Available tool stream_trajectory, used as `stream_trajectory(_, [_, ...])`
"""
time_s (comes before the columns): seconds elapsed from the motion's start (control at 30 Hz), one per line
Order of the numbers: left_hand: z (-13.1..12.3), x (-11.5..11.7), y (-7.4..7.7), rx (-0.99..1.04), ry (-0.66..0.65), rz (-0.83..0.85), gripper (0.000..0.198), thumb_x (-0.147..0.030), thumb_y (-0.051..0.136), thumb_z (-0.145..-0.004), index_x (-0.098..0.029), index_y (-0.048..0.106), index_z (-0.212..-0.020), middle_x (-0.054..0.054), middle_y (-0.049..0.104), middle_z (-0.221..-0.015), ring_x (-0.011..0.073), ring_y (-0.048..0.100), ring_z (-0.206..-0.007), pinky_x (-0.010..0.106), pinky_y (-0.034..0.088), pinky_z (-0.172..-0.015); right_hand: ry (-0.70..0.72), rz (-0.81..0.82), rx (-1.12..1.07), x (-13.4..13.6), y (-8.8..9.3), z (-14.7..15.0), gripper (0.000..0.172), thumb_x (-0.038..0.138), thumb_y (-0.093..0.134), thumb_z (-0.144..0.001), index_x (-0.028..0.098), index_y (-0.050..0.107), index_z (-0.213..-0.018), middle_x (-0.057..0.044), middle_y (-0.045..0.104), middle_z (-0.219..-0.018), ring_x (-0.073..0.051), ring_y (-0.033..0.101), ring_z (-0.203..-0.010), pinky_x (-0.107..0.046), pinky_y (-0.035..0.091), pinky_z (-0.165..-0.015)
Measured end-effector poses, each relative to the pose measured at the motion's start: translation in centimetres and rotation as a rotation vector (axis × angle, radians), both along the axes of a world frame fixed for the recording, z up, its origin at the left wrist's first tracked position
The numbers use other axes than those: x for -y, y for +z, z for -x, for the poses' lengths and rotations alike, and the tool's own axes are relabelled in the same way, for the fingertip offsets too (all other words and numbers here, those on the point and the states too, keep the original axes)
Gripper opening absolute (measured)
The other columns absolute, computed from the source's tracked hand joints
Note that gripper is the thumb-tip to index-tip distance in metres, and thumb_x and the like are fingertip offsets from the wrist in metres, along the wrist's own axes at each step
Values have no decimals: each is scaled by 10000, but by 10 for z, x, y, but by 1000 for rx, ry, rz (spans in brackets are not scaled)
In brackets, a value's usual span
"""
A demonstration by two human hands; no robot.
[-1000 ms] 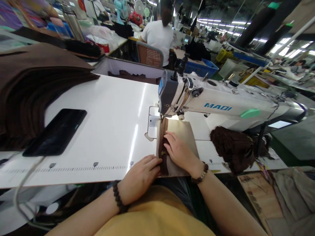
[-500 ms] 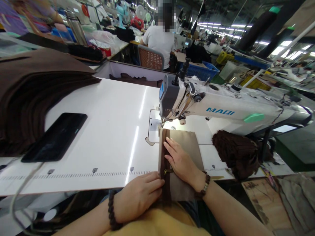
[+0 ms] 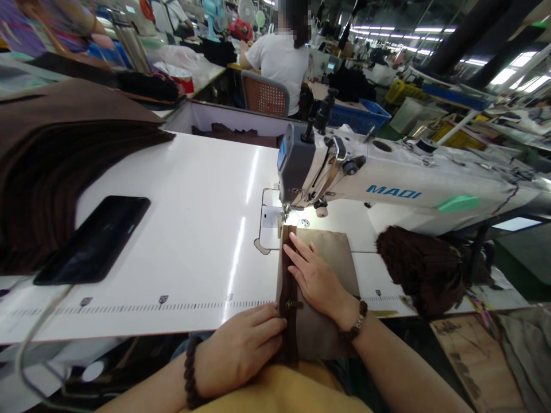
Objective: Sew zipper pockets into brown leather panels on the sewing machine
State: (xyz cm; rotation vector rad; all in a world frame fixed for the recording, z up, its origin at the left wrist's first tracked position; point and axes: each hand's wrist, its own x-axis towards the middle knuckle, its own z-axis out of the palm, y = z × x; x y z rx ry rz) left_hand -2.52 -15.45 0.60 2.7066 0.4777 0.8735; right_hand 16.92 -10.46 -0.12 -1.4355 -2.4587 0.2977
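A taupe fabric panel (image 3: 329, 252) with a dark brown zipper (image 3: 289, 275) along its left side lies at the sewing machine (image 3: 344, 166), its far end just before the needle area. My right hand (image 3: 316, 275) rests flat on the panel, fingers spread over the zipper tape. Nearer my body, my left hand (image 3: 247, 344) pinches the left edge of the panel beside the zipper, thumb hidden beneath. Close to those fingertips sits a brass-coloured zipper pull (image 3: 293, 304). The panel's near end hangs past the table edge towards my lap.
On the left a tall stack of dark brown fabric (image 3: 43, 172) stands beside a black phone (image 3: 94, 238) with a cable. A bundle of dark brown pieces (image 3: 417, 267) lies right of the machine. Beyond the white table (image 3: 193, 218), a person (image 3: 279, 63) sits on a chair.
My right fingers have spread a little and reach slightly farther up the zipper. My left hand keeps its pinch at the edge. The view has shifted slightly.
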Motion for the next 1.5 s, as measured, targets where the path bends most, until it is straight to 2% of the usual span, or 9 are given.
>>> stream_trajectory(0.2, [1,0,0,-20,-20,30,305,-105,304,-917,-99,583,-794,91,599,-889,183,522,-901,304,473,-842,-9,10,19,0,0,0,433,224,322,-899,161,380,-1323,-58,309,-1413,-218,244,-1313,-471,246,-1074])
stream_trajectory(0.37, [7,-11,18,-132,-29,157,232,-160,388,-909,-122,567,-767,72,594,-876,154,532,-801,261,493,-718,-11,6,12,0,-2,1,446,215,327,-891,137,365,-1328,-83,319,-1405,-212,233,-1320,-475,255,-1069])
stream_trajectory(0.43, [8,-29,26,-167,14,164,205,-177,405,-907,-120,571,-801,67,593,-881,153,535,-786,270,494,-706,-9,10,21,-1,-1,1,450,209,332,-888,135,364,-1330,-90,319,-1404,-214,232,-1321,-475,257,-1068])
stream_trajectory(0.53, [4,-68,28,-208,87,39,191,-192,411,-905,-106,581,-925,80,604,-941,185,546,-864,324,492,-784,-12,11,43,-1,0,1,448,216,343,-887,122,374,-1324,-87,325,-1401,-222,242,-1316,-469,260,-1068])
stream_trajectory(0.67, [-4,-118,11,-282,93,-101,202,-203,472,-881,-77,585,-992,100,610,-1026,212,541,-968,360,453,-891,-9,11,53,-1,-1,2,458,235,368,-884,132,363,-1331,-70,309,-1412,-228,247,-1312,-472,260,-1068])
stream_trajectory(0.77, [-6,-134,-1,-314,86,-118,240,-230,458,-891,-85,578,-1039,94,606,-1064,213,528,-1014,366,423,-929,-7,15,52,-1,-2,1,465,234,375,-881,135,354,-1335,-66,301,-1416,-230,232,-1318,-476,258,-1069])
stream_trajectory(0.9, [-5,-134,-6,-333,128,-83,290,-279,419,-909,-112,549,-1106,86,579,-1125,212,501,-1055,375,386,-956,18,12,52,-6,-2,-4,465,247,372,-886,145,349,-1339,-64,291,-1420,-226,233,-1318,-472,260,-1069])
stream_trajectory(1.17, [-9,-135,-4,-406,253,-39,398,-326,469,-884,-130,445,-1229,81,481,-1271,248,386,-1185,416,281,-1016,58,37,44,-33,0,-15,471,279,364,-894,152,336,-1347,-71,293,-1419,-217,231,-1321,-465,248,-1074])
stream_trajectory(1.5, [-8,-139,-4,-409,278,-39,414,-353,475,-876,-125,446,-1221,120,473,-1217,269,368,-1187,431,305,-995,58,68,39,-40,6,-13,471,275,370,-893,143,340,-1344,-82,293,-1418,-223,232,-1320,-467,245,-1071])
